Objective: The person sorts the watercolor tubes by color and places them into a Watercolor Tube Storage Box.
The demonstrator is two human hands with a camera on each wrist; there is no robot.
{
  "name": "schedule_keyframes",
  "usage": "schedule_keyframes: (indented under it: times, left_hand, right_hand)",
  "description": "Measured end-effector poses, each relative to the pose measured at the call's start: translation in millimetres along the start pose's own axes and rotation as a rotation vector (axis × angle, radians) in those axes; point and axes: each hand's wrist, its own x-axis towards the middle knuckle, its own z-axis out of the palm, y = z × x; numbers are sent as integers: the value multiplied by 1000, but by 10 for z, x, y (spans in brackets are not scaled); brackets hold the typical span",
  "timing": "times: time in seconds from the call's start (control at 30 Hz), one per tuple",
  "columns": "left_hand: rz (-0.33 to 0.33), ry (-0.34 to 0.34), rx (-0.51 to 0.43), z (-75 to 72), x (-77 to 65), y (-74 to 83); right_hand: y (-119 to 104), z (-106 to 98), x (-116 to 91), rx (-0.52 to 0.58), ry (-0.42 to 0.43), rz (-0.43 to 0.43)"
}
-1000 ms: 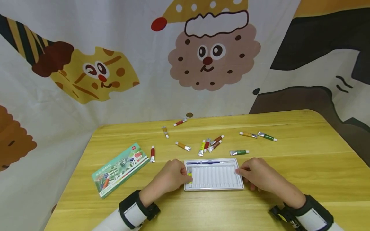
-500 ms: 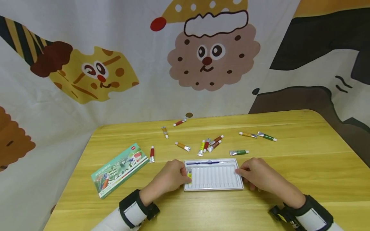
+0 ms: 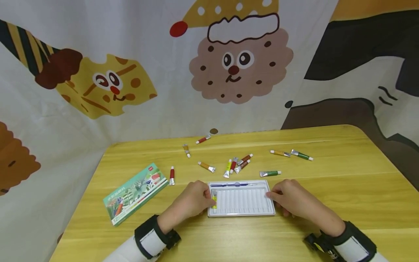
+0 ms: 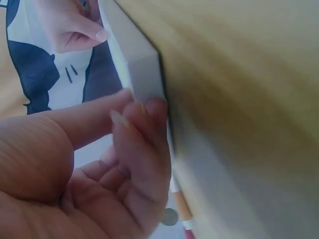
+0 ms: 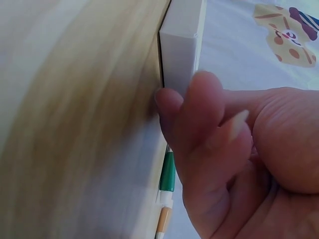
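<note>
A white plastic paint tray (image 3: 242, 214) with ridged slots lies on the table between both hands. My left hand (image 3: 194, 200) pinches its left end, thumb over the rim and fingers at the outer side. At the opposite end my right hand (image 3: 291, 196) grips the tray the same way. One yellow-labelled paint tube (image 3: 214, 199) lies in the leftmost slot, partly under the left thumb. A blue paintbrush (image 3: 230, 185) rests in the long groove at the back. Both wrist views show fingertips against the tray's side wall (image 4: 144, 74), its corner close over the wood.
A green paint box (image 3: 137, 193) lies slanted on the left of the table. Several paint tubes are scattered behind the tray, among them a red tube (image 3: 172, 175), an ochre tube (image 3: 206, 166) and a green tube (image 3: 270, 173). A printed cloth (image 3: 170, 120) hangs behind the table.
</note>
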Motion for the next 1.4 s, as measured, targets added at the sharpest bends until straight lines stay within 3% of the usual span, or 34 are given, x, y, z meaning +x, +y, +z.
schedule_keyframes:
  times: [0.3,0.63,0.87,1.13,1.4]
  left_hand:
    - [78,142,56,-14,102,150]
    - [132,83,126,0,414,233]
    - [136,94,256,14,654,247]
    - [158,95,391,30,772,227]
    - [192,155,449,53,874,207]
  right_hand:
    - [27,31,-11,-15,12,0]
    - [-25,4,-23,-16,32,-30]
    - [-24,8,-3,-32,38,-39]
    - [-51,20,20,-59,42,-41]
    - [-53,8,10,-53,37,-42]
